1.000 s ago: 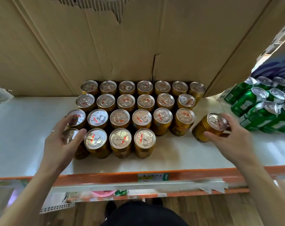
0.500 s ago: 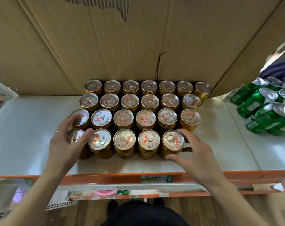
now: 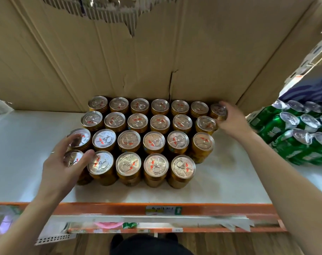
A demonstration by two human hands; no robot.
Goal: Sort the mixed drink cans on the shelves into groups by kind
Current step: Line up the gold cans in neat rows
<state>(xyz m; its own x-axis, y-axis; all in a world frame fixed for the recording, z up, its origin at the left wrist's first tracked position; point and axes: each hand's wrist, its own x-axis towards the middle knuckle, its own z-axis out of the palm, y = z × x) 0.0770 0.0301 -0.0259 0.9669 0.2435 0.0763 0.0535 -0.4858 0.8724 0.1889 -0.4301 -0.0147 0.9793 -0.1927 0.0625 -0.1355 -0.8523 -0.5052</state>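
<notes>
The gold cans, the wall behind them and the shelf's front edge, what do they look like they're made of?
Gold cans: likely metal, with shiny silver pull-tab lids and glossy ribbed gold sides.
Back wall: corrugated cardboard, matte brown; fluting shows at the torn top edge, and a crack runs through it.
Shelf's front edge: seemingly painted metal, orange and smooth, though the material is uncertain.

The white shelf board (image 3: 24, 144) lies bare along its left side and its front edge, and in a strip right of the block of upright gold cans with silver lids (image 3: 143, 140). A brown cardboard sheet (image 3: 156, 52) walls off the back edge; stacked green cans (image 3: 289, 137) crowd the right end
</notes>
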